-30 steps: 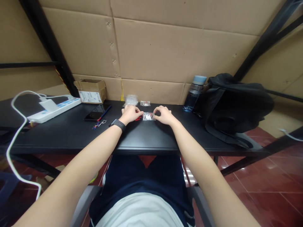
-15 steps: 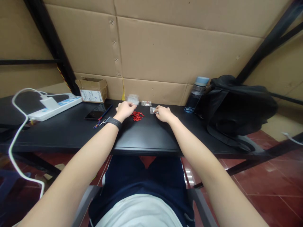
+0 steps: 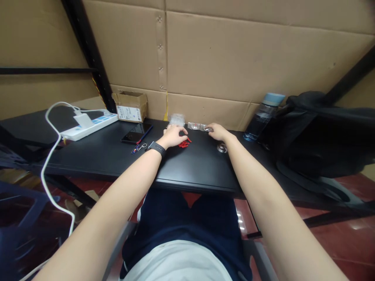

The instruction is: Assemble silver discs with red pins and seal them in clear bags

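My left hand (image 3: 175, 136) hovers over the left side of a pile of small red pieces (image 3: 184, 144). Its fingers are curved and apart, with nothing visible between them. Behind it lies a stack of clear plastic bags (image 3: 177, 118). At the back of the table, my right hand (image 3: 218, 132) has its fingertips closed on the edge of a small clear packet (image 3: 204, 127). A similar clear packet (image 3: 193, 125) lies just to its left, with something small and reddish inside. Beside my right wrist rests a shiny round metallic object (image 3: 222, 147), partly covered by the forearm.
A phone (image 3: 136, 132) and a keyring (image 3: 138, 148) lie left of my left hand. Further left are an open cardboard box (image 3: 130, 107) and a white power strip (image 3: 90, 127) with a cable. A water bottle (image 3: 262, 117) and a black bag (image 3: 325, 136) stand right.
My right hand has carried its packet back beside the other packet. My left hand has come away from the plastic bags towards the red pieces, its fingers apart. The view has turned left.
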A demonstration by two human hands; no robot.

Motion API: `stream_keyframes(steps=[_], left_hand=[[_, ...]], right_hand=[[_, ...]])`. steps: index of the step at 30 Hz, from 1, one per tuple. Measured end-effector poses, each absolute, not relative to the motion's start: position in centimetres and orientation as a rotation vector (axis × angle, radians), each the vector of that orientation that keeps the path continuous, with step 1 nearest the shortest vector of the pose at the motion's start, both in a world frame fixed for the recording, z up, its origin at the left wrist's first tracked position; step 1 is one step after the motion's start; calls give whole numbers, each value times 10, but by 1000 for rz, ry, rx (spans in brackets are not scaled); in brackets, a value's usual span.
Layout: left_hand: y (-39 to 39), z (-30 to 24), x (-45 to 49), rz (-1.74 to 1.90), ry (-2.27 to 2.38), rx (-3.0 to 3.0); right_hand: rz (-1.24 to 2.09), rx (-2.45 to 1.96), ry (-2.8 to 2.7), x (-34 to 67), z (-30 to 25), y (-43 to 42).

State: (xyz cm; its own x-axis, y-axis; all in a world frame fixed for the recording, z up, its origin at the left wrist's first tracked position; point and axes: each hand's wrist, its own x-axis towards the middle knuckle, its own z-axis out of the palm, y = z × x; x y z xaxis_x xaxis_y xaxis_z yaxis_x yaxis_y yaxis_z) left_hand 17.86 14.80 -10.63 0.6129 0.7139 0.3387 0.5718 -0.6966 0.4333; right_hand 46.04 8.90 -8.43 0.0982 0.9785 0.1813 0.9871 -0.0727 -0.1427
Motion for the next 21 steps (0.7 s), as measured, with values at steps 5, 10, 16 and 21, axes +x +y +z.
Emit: stream_keyframes(steps=[5,10,16,21], left_hand=[[146,-116,187,598,904,2694],[145,-122,196,729,931,2715],[149,-118,189,812,1102,2666],[153,-113,180,786,1192,2650]], right_hand=[[348,-1999,-1976,488,-69,42],[601,-1935,-1898,498,-62,-8],[563,-1883,-1931,488,-68,-20],[517,-1876,-1927,488,-69,-19]])
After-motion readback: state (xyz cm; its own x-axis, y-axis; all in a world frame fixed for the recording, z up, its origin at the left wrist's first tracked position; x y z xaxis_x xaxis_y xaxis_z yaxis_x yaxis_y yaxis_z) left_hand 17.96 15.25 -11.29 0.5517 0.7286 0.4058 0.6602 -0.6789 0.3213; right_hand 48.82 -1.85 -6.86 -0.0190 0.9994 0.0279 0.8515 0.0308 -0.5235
